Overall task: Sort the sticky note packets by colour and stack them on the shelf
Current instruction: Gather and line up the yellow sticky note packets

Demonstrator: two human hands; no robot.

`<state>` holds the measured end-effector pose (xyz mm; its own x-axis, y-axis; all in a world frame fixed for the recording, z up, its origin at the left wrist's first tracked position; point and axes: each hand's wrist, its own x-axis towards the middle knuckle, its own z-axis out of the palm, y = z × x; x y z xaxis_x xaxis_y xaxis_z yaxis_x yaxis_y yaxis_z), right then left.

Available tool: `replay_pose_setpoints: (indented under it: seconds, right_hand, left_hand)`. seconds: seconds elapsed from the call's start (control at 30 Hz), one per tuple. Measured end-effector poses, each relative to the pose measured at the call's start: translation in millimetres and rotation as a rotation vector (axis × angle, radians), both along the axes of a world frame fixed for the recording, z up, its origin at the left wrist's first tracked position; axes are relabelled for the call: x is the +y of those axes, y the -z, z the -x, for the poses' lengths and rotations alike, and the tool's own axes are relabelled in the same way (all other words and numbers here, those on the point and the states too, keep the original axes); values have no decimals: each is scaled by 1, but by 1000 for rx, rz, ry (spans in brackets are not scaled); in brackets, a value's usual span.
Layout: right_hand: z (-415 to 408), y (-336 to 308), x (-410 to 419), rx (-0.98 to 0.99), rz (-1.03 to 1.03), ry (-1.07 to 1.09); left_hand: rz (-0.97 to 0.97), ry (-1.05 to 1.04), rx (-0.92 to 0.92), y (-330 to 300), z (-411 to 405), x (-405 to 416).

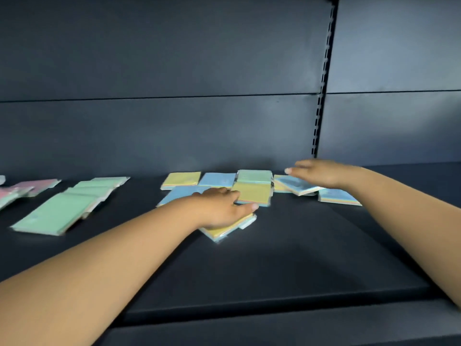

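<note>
- On a dark metal shelf (287, 258), sticky note packets are lying in loose groups by colour, each wrapped in clear film that is catching the light.
- Far left, pink packets (37, 185) are sitting partly cut off by the frame edge, their outlines blurred.
- Just beside them, green packets (57, 213) are lying in an overlapping diagonal row, running from the shelf's middle depth back towards the rear panel.
- Centre, a mixed cluster is spreading out near the back: a yellow packet (181, 179) and a blue packet (217, 179) are lying side by side, a larger blue packet (179, 193) is resting in front of them, and a green packet (254, 176) is sitting on a yellow-topped stack (252, 193).
- Reaching in from the lower left, the left hand (222, 208) is pressing flat, fingers straight and thumb out, on a yellow-topped packet (227, 229) with blue edges, which is lying nearest the front of the cluster; the forearm is hiding part of the blue packet behind it.
- Right of centre, the right hand (319, 173) is hovering, blurred, with fingers extended leftward over a tilted blue packet (296, 184); whether it is touching is unclear.
- Farther right, another blue packet (336, 197) is lying flat, partly behind the right forearm.
- Behind everything, a dark back panel (162, 71) and a slotted upright (324, 78) are closing off the shelf.
</note>
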<state>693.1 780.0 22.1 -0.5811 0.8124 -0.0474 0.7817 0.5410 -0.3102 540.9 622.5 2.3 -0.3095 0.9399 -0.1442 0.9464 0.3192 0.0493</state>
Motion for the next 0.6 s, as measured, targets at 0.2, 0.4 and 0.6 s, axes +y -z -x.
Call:
replay_pose_setpoints:
  seconds: [0.2,0.4,0.6]
  right_hand:
    - [-14,4,10,-170,254,-54]
    - [-24,-6,-26,-362,41,-203]
    - [-39,-18,-19,-29,432,-177]
  left_hand:
    - [23,-20,-57,2,-8,-11]
    - [25,-43,-100,-1,-9,-13]
    - [34,-59,-77,2,-4,-15]
